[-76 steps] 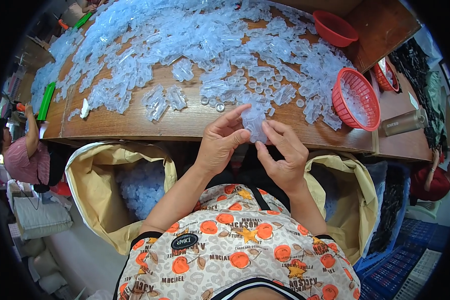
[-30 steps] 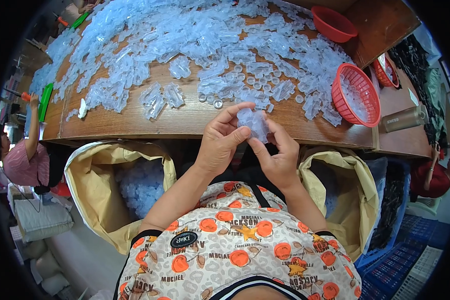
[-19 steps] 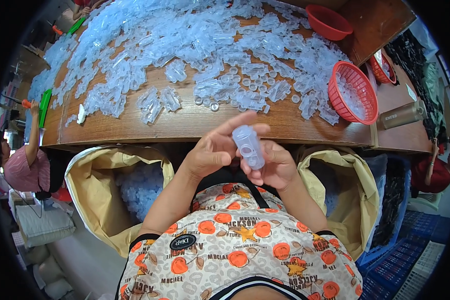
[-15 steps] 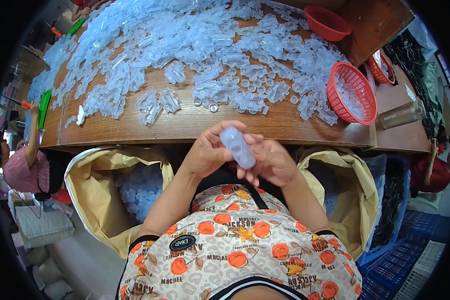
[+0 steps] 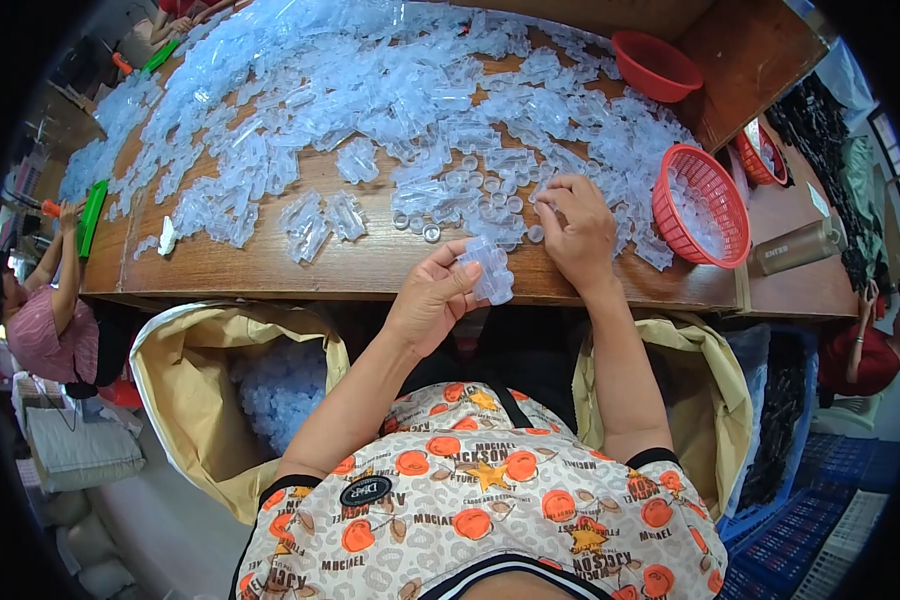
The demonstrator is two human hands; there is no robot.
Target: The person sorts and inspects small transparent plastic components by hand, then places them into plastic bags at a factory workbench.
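My left hand grips a clear plastic molded piece with several rounded sections, holding it just in front of the table's near edge. Over the tabletop to the right, my right hand has its thumb and fingers pinched together beside small round clear caps. Whether something sits in that pinch is hidden. Two more clear molded pieces lie to the left of the caps. Behind them spreads a large heap of similar clear plastic pieces.
A red basket of small clear parts stands at the right, with a red bowl behind and a bottle beside it. Open yellow sacks hang below the table edge on both sides. At left, a co-worker reaches toward a green bar.
My hands have parted. The left keeps the clear molded piece, now nearer the table edge; the right has let go of it and moved forward and right to the caps.
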